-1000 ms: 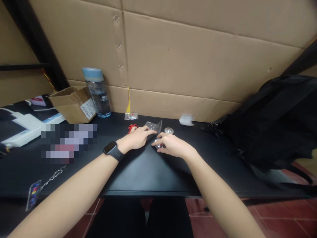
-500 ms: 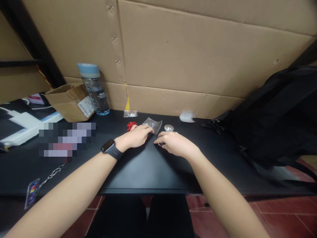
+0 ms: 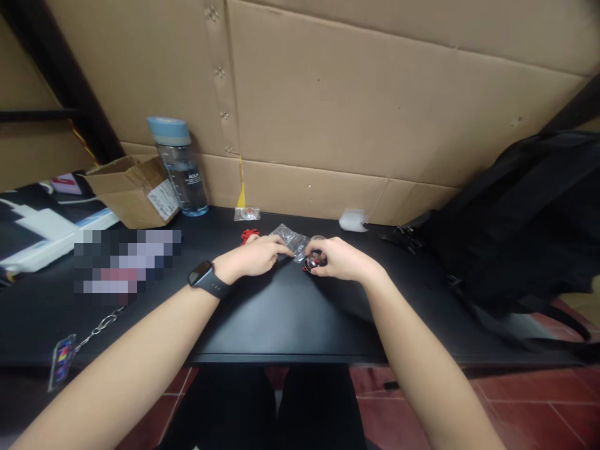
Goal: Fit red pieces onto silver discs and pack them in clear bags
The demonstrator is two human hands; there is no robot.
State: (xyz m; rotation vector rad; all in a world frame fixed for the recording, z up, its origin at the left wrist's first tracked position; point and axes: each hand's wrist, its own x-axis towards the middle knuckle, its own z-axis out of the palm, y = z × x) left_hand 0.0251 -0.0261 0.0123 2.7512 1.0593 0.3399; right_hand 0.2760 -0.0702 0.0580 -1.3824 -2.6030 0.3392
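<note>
My left hand (image 3: 257,255), a dark watch on its wrist, has its fingers closed at the near edge of a crinkled clear plastic bag (image 3: 289,238). A small bundle of red cord-like pieces (image 3: 249,235) lies just behind that hand, partly covered by it. To the right, my right hand (image 3: 341,259) grips a shiny round metal piece with red on it (image 3: 315,261), thumb and fingers around its sides. The bag's right end reaches close to these fingers. Behind the right hand, another round silvery piece (image 3: 319,238) shows only its top.
A flat clear packet (image 3: 247,214) and a white crumpled wrapper (image 3: 353,220) lie by the cardboard wall. At left stand a water bottle (image 3: 180,169) and an open cardboard box (image 3: 135,194). A black backpack (image 3: 510,231) fills the right side. A chained tag (image 3: 62,361) lies front left.
My right hand has turned and lifted slightly, showing the round metal piece in its fingers. The plastic bag has shifted rightward, toward the right hand. My left hand has barely moved.
</note>
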